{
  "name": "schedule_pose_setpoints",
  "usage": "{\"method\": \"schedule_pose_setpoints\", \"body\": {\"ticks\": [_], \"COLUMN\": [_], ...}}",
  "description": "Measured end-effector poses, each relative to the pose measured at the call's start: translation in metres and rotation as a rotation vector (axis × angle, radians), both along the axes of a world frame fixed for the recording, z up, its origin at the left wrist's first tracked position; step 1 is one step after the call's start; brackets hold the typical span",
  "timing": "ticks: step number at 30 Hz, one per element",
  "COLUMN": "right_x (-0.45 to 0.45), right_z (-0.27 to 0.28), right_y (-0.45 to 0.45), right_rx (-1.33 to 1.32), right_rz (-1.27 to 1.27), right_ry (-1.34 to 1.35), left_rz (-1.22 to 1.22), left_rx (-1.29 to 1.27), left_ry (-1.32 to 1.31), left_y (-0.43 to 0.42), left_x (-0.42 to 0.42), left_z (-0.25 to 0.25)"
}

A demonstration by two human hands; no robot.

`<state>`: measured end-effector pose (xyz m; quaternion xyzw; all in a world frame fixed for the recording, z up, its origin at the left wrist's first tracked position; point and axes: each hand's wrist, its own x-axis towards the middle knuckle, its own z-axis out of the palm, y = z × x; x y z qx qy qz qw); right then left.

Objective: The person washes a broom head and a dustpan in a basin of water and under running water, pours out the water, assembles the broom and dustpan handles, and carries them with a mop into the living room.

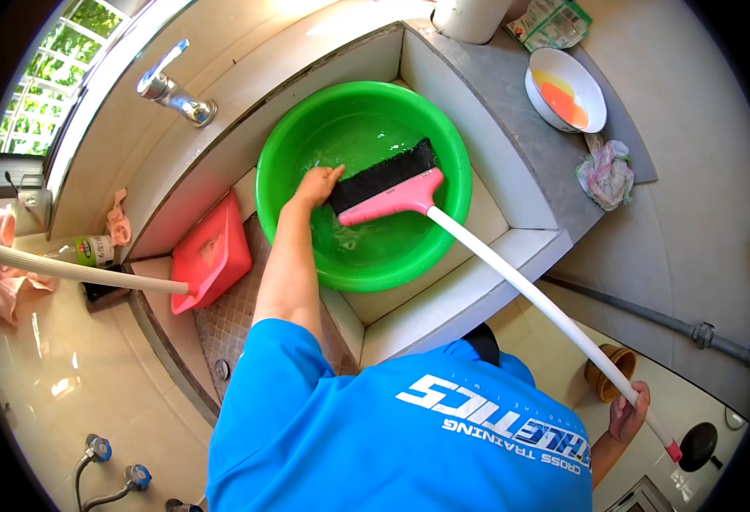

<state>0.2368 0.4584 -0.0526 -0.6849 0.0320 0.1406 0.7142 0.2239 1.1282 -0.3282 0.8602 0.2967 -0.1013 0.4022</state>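
Observation:
A broom with a pink head [392, 199], dark bristles [383, 175] and a white handle lies across a green basin [362, 279] of water. My left hand [315, 186] is at the left end of the bristles, its fingers bent against them and partly hidden. On the far right, my right hand [629, 414] is wrapped round the handle near its pink tip. The basin stands in a tiled sink [460, 94]. Left of it, a pink dustpan [213, 256] with a long pale handle leans in the neighbouring compartment.
A chrome faucet [179, 96] rises behind the sink. On the right ledge are a white bowl [593, 94] with orange contents, a crumpled cloth [607, 175] and a green packet [554, 24]. A wooden bucket [607, 375] stands low right; a bottle [85, 251] stands left.

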Motion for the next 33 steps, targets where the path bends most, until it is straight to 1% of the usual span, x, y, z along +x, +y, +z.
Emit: {"method": "schedule_pose_setpoints", "body": {"ticks": [2, 3, 5, 6, 7, 9, 10, 11, 12, 13, 15, 16, 18, 19, 21, 23, 27, 30, 31, 33], "right_x": [-0.001, 0.000, -0.001, 0.000, 0.001, 0.004, 0.006, 0.006, 0.007, 0.007, 0.007, 0.007, 0.008, 0.008, 0.007, 0.007, 0.006, 0.006, 0.006, 0.006], "right_z": [-0.002, -0.004, -0.004, -0.004, -0.005, -0.006, -0.005, -0.003, -0.003, -0.003, -0.002, -0.002, -0.003, -0.004, -0.005, -0.006, -0.010, -0.013, -0.013, -0.015], "right_y": [-0.002, -0.004, -0.010, -0.011, -0.011, -0.009, -0.007, -0.006, -0.007, -0.008, -0.008, -0.007, -0.007, -0.007, -0.007, -0.007, -0.010, -0.013, -0.013, -0.016], "right_rx": [0.017, 0.018, 0.036, 0.034, 0.049, 0.066, 0.072, 0.078, 0.076, 0.066, 0.052, 0.068, 0.084, 0.086, 0.088, 0.107, 0.120, 0.103, 0.106, 0.109], "right_rz": [-0.007, -0.008, -0.069, -0.066, -0.089, -0.110, -0.092, -0.074, -0.073, -0.059, -0.045, -0.063, -0.078, -0.077, -0.076, -0.113, -0.130, -0.124, -0.125, -0.127], "right_ry": [0.002, 0.000, 0.011, 0.018, 0.024, 0.023, 0.022, 0.022, 0.021, 0.021, 0.022, 0.026, 0.028, 0.034, 0.042, 0.080, 0.097, 0.089, 0.094, 0.099], "left_rz": [0.095, 0.093, 0.138, 0.167, 0.171, 0.263, 0.264, 0.322, 0.379, 0.380, 0.393, 0.394, 0.405, 0.406, 0.505, 0.541, 0.650, 0.605, 0.604, 0.712], "left_rx": [0.040, 0.041, -0.033, -0.083, -0.082, -0.283, -0.284, -0.458, -0.632, -0.633, -0.915, -0.917, -1.101, -1.102, -1.337, -1.372, -1.489, -1.558, -1.558, -1.500], "left_ry": [-0.044, -0.046, -0.024, -0.007, -0.003, -0.080, -0.081, -0.140, -0.198, -0.198, -0.394, -0.395, -0.485, -0.486, -0.620, -0.645, -0.715, -0.714, -0.712, -0.693], "left_y": [0.007, 0.013, 0.021, 0.020, 0.017, 0.013, 0.014, 0.014, 0.012, 0.009, 0.000, -0.001, -0.002, -0.003, -0.007, -0.005, -0.014, -0.012, -0.012, -0.012], "left_x": [-0.002, -0.002, -0.007, -0.006, -0.007, -0.006, -0.005, -0.005, -0.005, -0.005, -0.005, -0.005, -0.005, -0.005, -0.005, -0.004, 0.001, 0.005, 0.007, 0.011], "left_z": [-0.002, -0.003, -0.008, -0.004, 0.003, 0.016, 0.012, 0.004, 0.007, 0.009, 0.016, 0.017, 0.018, 0.019, 0.021, 0.012, 0.023, 0.019, 0.019, 0.020]}}
